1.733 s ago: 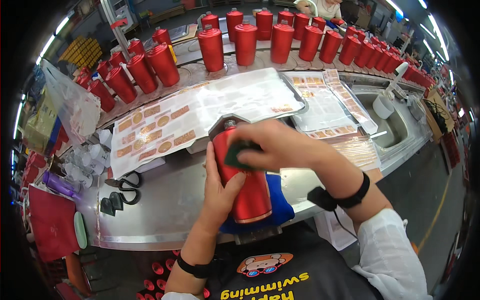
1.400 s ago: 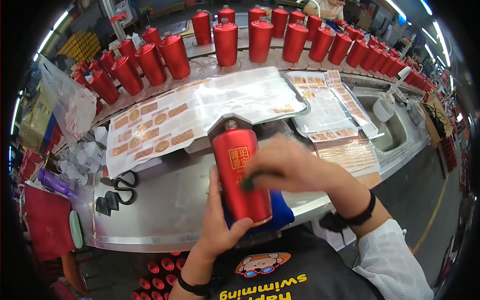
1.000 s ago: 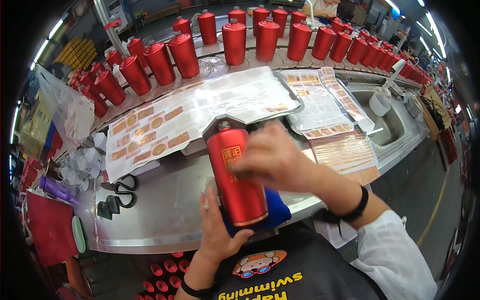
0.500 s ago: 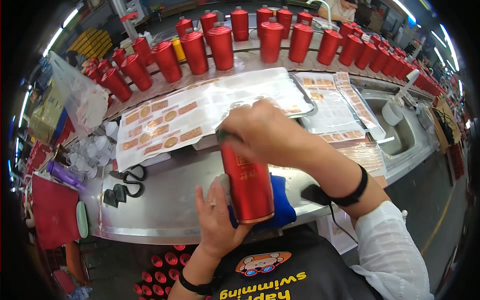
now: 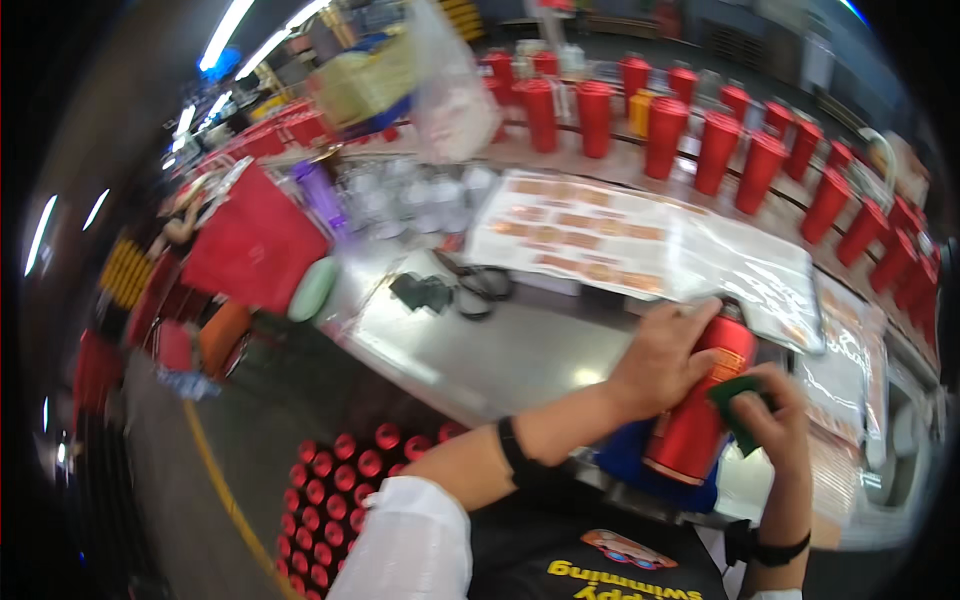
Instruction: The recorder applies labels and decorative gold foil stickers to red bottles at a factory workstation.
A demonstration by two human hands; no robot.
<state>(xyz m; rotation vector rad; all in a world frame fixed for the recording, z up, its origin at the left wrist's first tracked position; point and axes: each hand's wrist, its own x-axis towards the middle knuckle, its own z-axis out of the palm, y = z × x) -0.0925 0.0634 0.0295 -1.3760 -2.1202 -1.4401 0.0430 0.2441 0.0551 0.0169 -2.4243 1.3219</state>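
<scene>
A: Start with the hands. What is each one doing?

B: The left hand (image 5: 650,365), right of the frame's centre, is closed around the upper part of a tapered, shiny red bottle (image 5: 690,435), thumb across its front. The right hand (image 5: 782,415), lower right, grips a thin, dark green pad (image 5: 736,408) just beside the bottle's front; whether pad and bottle touch I cannot tell.

A: And how does the bottle sit?

B: Tilted, right of centre, with its neck toward the upper right and its base toward the lower left. A bunched, bright blue cloth (image 5: 617,458) shows beneath it, at the edge of a grey metal table (image 5: 420,350).

A: What lies further out?

B: Left of the hands, near the centre, are black-handled scissors (image 5: 485,290), with small, dark green pieces (image 5: 420,292) beside them. Above, a white sheet with gold and reddish labels (image 5: 570,235) stretches across the table.

A: And the edges?

B: More red bottles (image 5: 717,150) stand along the upper right. At the upper left hangs a flat red cloth (image 5: 255,240), a purple bottle (image 5: 318,195) near it. Rows of round red tops (image 5: 340,475) fill the lower left, below table level.
</scene>
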